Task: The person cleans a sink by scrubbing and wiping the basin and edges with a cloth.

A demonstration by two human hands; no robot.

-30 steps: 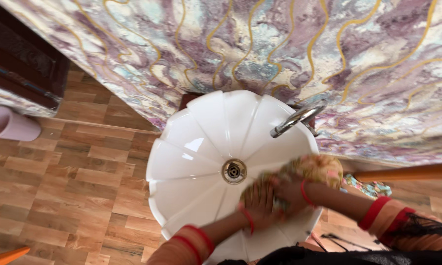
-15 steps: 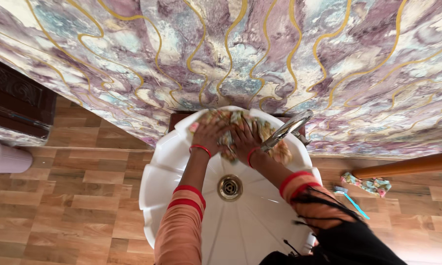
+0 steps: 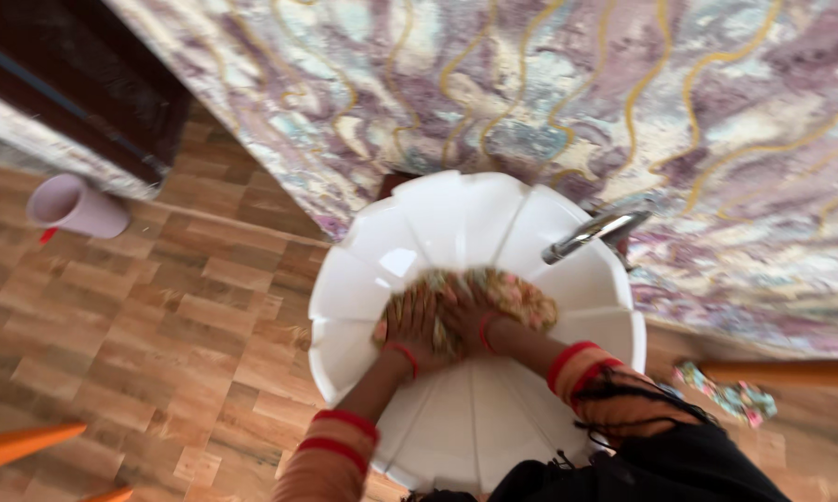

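Both hands (image 3: 442, 325) lower now, cloth (image 3: 493, 293) lengthwise left-right.

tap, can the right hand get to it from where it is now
Probably yes. The right hand presses the cloth in the sink beside the left hand, and the tap juts over the rim just beyond it, with nothing between them.

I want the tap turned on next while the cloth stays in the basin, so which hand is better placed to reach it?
Probably the right hand. Both hands press the cloth in the basin, but the tap sits on the right, nearer that hand; the left hand would have to cross over.
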